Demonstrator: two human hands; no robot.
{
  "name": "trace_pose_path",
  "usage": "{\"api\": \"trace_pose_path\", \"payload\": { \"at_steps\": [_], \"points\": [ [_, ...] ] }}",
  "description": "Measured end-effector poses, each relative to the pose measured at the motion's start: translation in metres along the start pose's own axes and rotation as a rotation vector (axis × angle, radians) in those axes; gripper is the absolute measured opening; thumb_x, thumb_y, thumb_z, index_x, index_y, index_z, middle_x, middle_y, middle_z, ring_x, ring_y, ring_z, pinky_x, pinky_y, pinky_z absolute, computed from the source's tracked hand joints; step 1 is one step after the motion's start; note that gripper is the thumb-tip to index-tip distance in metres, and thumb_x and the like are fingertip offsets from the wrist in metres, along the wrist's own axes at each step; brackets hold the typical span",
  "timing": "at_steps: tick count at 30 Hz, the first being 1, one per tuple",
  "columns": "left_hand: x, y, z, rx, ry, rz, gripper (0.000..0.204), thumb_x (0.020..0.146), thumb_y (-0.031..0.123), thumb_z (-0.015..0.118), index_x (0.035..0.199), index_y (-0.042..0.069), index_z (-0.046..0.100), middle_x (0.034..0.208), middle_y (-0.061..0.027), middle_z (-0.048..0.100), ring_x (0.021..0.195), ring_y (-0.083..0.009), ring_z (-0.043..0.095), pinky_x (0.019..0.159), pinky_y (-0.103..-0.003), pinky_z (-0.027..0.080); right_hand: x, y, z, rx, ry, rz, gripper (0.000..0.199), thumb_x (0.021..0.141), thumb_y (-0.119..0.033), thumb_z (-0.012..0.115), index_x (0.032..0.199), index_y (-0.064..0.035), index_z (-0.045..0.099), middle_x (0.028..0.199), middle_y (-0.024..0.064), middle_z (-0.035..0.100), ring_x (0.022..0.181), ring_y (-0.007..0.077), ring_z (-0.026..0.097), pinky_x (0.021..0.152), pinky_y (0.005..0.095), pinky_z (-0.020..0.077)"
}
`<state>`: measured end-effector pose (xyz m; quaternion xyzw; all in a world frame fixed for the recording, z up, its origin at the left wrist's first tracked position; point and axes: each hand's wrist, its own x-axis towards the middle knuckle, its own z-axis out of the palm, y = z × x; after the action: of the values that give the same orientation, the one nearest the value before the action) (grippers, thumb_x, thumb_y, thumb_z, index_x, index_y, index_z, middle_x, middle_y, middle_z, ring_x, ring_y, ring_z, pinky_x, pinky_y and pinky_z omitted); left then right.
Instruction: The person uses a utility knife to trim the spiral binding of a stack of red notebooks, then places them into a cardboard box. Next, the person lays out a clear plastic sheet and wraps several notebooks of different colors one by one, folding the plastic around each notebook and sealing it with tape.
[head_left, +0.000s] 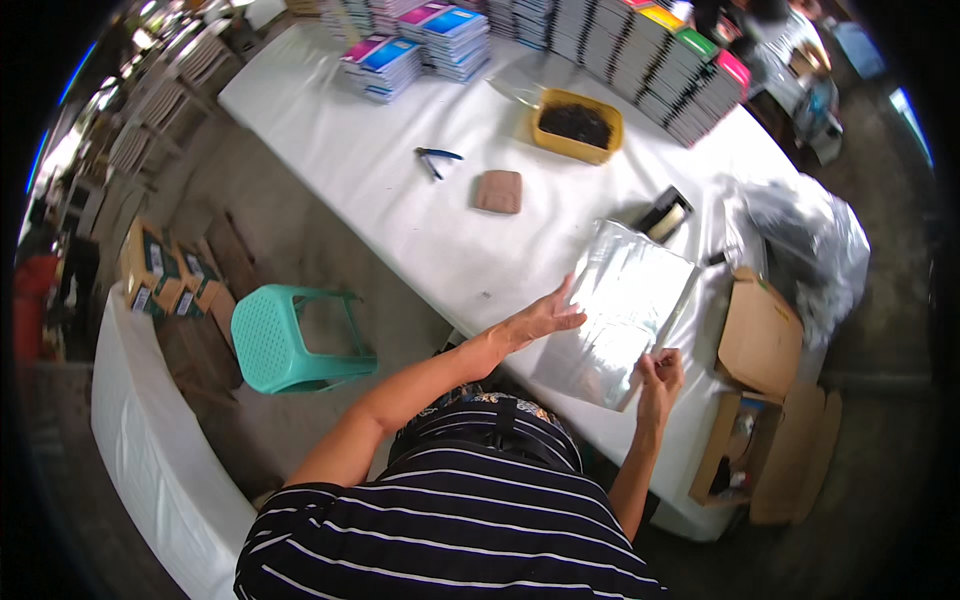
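A flat, shiny sheaf of clear plastic [632,290], perhaps bags or sleeves, lies at the table's near edge in front of me. Glare hides what, if anything, is inside it. My left hand [540,318] holds its left edge, the thumb on top and the other fingers along the side. At the lower right corner, the fingers of my right hand [658,385] are pinched together on the plastic. Just beyond the sheaf sits a black tape dispenser [662,214]. Further left on the white-covered table are a brown folded cloth [498,191] and blue-handled nippers [436,160].
A yellow tub [572,148] of dark bits stands farther back, before stacked notebooks [640,60]. Crumpled clear plastic [810,245] and an opened cardboard box [738,450] are at right. A green stool [290,338] stands on the floor at left, near cartons [165,268].
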<state>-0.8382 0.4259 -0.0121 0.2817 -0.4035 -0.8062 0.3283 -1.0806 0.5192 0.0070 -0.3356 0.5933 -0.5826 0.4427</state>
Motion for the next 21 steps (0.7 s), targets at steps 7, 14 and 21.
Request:
{"api": "trace_pose_path", "payload": {
  "at_steps": [7,14,21],
  "points": [
    [-0.113,0.07,-0.083,-0.017,0.624,0.117,0.052,0.084,0.037,0.074,0.111,-0.004,0.055,0.098,-0.009,0.063,0.082,-0.015,0.06,0.074,-0.033,0.052,0.078,0.04,0.079,-0.494,-0.012,-0.326,0.053,0.084,-0.022,0.075,0.122,0.004,0.049,0.123,0.0162,0.047,0.115,0.0265,0.048,0.093,0.0389,0.0432],
    [-0.239,0.26,-0.212,1.39,1.547,0.416,0.037,0.101,0.028,0.043,0.121,-0.001,0.057,0.091,-0.0218,0.065,0.078,-0.0347,0.063,0.069,-0.042,0.048,0.156,0.117,0.12,-0.382,0.278,-0.385,0.079,0.071,-0.017,0.086,0.128,0.0049,0.036,0.119,0.0157,0.047,0.103,0.0239,0.053,0.094,0.0362,0.0454],
    [-0.195,0.212,-0.364,1.734,1.063,0.305,0.05,0.096,0.02,0.038,0.146,0.013,0.036,0.153,-0.0169,0.03,0.141,-0.0418,0.024,0.114,-0.056,0.019,0.207,0.154,0.168,-0.436,0.837,-0.457,0.07,0.064,-0.016,0.09,0.106,0.0069,0.039,0.095,0.0177,0.058,0.08,0.0263,0.059,0.071,0.0365,0.055]
  ]
}}
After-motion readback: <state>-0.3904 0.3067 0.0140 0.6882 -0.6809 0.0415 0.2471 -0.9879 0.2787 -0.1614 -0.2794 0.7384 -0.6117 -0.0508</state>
